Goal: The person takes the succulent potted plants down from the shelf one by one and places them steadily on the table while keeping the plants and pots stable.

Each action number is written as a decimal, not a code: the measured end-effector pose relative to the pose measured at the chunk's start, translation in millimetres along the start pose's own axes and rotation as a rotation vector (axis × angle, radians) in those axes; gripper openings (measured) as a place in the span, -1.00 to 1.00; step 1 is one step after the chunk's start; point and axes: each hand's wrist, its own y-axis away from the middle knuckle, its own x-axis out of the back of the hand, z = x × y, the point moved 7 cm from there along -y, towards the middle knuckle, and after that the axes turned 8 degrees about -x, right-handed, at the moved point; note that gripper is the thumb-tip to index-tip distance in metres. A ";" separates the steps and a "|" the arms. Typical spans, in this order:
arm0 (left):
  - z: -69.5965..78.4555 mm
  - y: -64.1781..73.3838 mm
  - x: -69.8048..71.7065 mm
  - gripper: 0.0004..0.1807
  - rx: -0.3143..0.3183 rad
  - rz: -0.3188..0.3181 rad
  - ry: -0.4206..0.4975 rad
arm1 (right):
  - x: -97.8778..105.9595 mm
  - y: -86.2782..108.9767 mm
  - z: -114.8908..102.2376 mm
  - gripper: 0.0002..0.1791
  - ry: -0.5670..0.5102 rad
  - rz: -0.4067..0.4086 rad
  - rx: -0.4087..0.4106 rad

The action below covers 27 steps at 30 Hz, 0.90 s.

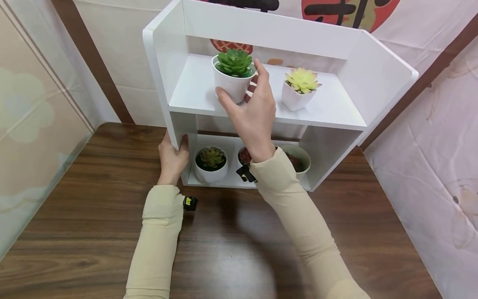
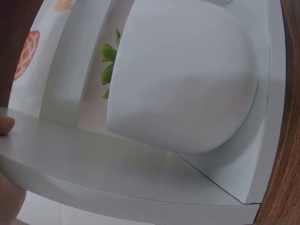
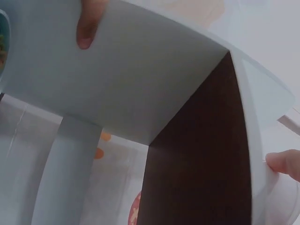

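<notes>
One white shelf (image 1: 269, 31) on brown table (image 1: 224, 249). Shelf's ten o'clock, upper level: white pot (image 1: 228, 86) with green plant (image 1: 234, 62), gripped by right hand (image 1: 255, 110); yellow plant (image 1: 301, 80) at the pot's three o'clock. Shelf's eight o'clock: left hand (image 1: 173, 161), clasping its side.

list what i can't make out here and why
Head view: most of the red plant, behind the right sleeve; the left grip, partly behind the shelf's side; the right grip, partly behind the held pot.
Left wrist view: most leaves, behind their white pot.
Right wrist view: a pot, cut by the left edge.
</notes>
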 end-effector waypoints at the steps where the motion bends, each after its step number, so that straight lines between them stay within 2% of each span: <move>1: -0.1 -0.1 -0.1 -0.64 0.003 -0.002 0.000 | 1.6 0.7 0.3 -0.11 -0.017 -0.002 -0.006; 7: 1.2 -0.5 1.0 -0.64 0.004 0.000 0.002 | 10.3 7.4 0.0 -0.11 -0.078 -0.025 -0.031; 14: 2.8 -0.2 3.5 -0.63 0.012 -0.007 0.005 | 19.7 18.6 -6.2 -0.12 -0.105 -0.047 -0.020; 22: 7.0 1.3 11.0 -0.65 -0.007 0.009 -0.004 | 27.8 36.8 -16.9 -0.07 -0.135 -0.064 0.070; 27: 7.2 2.2 13.7 -0.64 0.007 0.006 0.000 | 31.8 47.9 -21.3 -0.07 -0.154 -0.076 0.118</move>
